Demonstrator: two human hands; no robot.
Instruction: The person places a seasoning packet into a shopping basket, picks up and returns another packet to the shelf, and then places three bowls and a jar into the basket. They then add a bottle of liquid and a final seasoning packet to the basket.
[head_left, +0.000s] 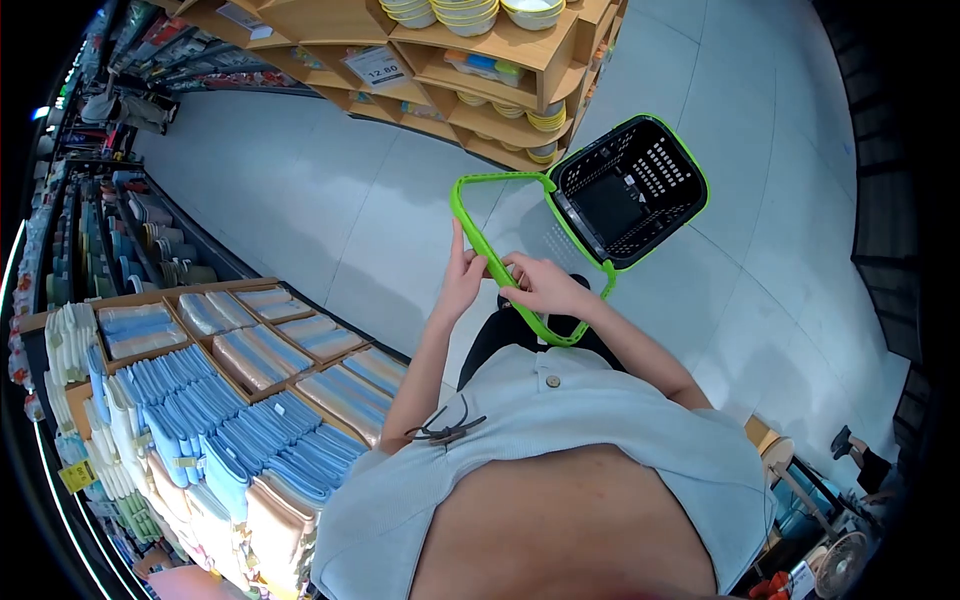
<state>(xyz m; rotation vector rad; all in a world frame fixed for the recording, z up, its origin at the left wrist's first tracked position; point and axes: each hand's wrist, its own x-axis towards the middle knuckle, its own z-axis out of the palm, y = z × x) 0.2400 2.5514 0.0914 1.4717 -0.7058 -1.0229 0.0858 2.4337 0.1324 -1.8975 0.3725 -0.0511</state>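
A black shopping basket [608, 240] with a bright green rim stands on the floor ahead of me, its perforated inside showing no goods. Its long green handle [470, 222] is swung up toward my body. My left hand [462, 283] closes on the handle from the left, with the index finger stretched along the bar. Gripping the same bar from the right, my right hand [545, 284] has its fingers curled over it. The two hands are close together, fingertips almost meeting at the bar.
Stacks of folded blue towels [270, 440] fill a display table [200, 290] at the left. Ahead stands a wooden shelf [500, 120] with several bowls [465, 14] and a price sign [377, 68]. A person's leg [858, 455] and a fan [840, 562] show at lower right.
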